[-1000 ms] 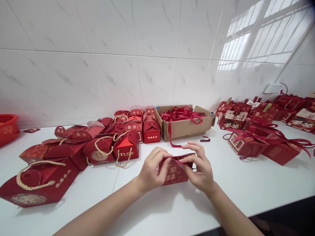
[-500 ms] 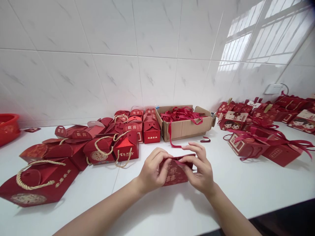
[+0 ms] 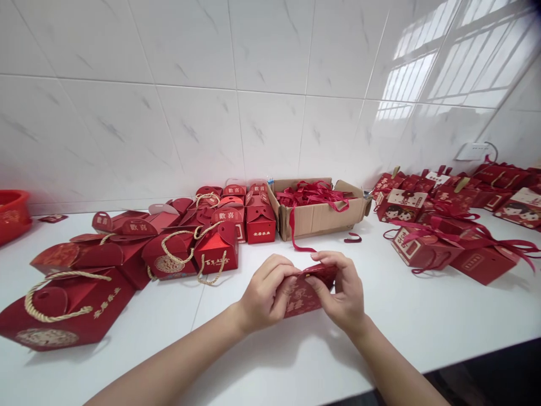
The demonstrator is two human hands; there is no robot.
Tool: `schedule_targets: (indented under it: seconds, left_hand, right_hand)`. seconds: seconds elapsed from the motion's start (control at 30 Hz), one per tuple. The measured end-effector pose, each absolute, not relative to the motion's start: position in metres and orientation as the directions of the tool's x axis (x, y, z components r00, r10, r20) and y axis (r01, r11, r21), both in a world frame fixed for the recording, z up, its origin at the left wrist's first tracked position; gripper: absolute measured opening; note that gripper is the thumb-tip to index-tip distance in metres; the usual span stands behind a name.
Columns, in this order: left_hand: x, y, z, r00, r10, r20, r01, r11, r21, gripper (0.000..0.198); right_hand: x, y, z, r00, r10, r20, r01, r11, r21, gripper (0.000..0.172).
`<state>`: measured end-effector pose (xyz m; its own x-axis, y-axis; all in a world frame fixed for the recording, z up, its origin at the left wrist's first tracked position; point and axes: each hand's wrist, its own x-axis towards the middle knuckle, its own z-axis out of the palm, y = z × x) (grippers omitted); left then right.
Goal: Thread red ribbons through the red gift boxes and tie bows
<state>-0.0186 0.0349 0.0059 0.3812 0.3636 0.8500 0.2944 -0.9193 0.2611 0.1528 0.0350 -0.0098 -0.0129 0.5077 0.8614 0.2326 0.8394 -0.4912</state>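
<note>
Between my hands, low over the white tabletop, is a red gift box [image 3: 302, 300] with a pale printed pattern on its front. The fingers of my left hand [image 3: 269, 291] are closed on its upper left edge. My right hand [image 3: 340, 288] grips the top right, the thumb pressed against the front near the upper edge and the fingers behind. Part of the box's top is hidden by my fingers. Just beyond the hands, a loose red ribbon [image 3: 299, 246] trails out of a cardboard box [image 3: 325, 221] filled with red ribbons [image 3: 310, 194].
Several red boxes with rope handles [image 3: 63, 310] stand at the left, beside smaller red boxes [image 3: 261, 223]. Ribbon-tied red boxes [image 3: 486, 265] and more boxes are on the right. A red plastic basin [image 3: 14, 217] sits at the far left, and a tiled wall [image 3: 270, 135] rises behind.
My right hand's fingers have curled in from a more raised pose and now press along the box's top edge. The left hand keeps its hold. The view has shifted slightly.
</note>
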Motion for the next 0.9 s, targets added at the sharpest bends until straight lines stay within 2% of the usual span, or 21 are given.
schedule_targets:
  seconds: [0.1, 0.17, 0.27, 0.33, 0.47, 0.53, 0.7, 0.8, 0.9]
  left_hand:
    - [-0.019, 0.033, 0.007, 0.373, 0.347, 0.861, 0.24, -0.932, 0.271, 0.024]
    - [-0.019, 0.032, 0.011, 0.376, 0.367, 0.851, 0.177, -0.93, 0.323, 0.022]
    - [-0.019, 0.03, 0.019, 0.401, 0.394, 0.827, 0.102, -0.916, 0.387, 0.022]
    - [-0.02, 0.031, 0.024, 0.43, 0.365, 0.825, 0.089, -0.927, 0.364, 0.026]
    - [-0.023, 0.034, 0.028, 0.488, 0.244, 0.838, 0.086, -0.969, 0.233, 0.035]
    - [-0.024, 0.036, 0.029, 0.499, 0.215, 0.84, 0.083, -0.976, 0.2, 0.031]
    - [-0.025, 0.041, 0.025, 0.515, 0.238, 0.824, 0.078, -0.97, 0.232, 0.028]
    - [-0.024, 0.041, 0.022, 0.499, 0.206, 0.842, 0.106, -0.979, 0.176, 0.024]
    - [-0.024, 0.042, 0.02, 0.497, 0.202, 0.844, 0.118, -0.979, 0.165, 0.025]
  right_hand:
    - [0.158, 0.034, -0.007, -0.086, 0.533, 0.841, 0.25, 0.829, -0.5, 0.026]
    - [0.162, 0.034, -0.005, -0.147, 0.469, 0.871, 0.21, 0.875, -0.436, 0.022]
    - [0.167, 0.034, -0.004, -0.177, 0.341, 0.923, 0.166, 0.935, -0.314, 0.028]
    - [0.168, 0.034, -0.004, -0.177, 0.265, 0.948, 0.174, 0.956, -0.235, 0.032]
    - [0.167, 0.033, -0.004, -0.195, 0.154, 0.969, 0.202, 0.973, -0.113, 0.034]
    - [0.167, 0.033, -0.003, -0.206, 0.156, 0.966, 0.2, 0.973, -0.115, 0.034]
    - [0.166, 0.032, 0.002, -0.229, 0.247, 0.942, 0.209, 0.957, -0.2, 0.037]
    - [0.166, 0.031, 0.002, -0.236, 0.219, 0.947, 0.253, 0.954, -0.158, 0.037]
    - [0.166, 0.031, 0.001, -0.229, 0.186, 0.956, 0.29, 0.95, -0.115, 0.028]
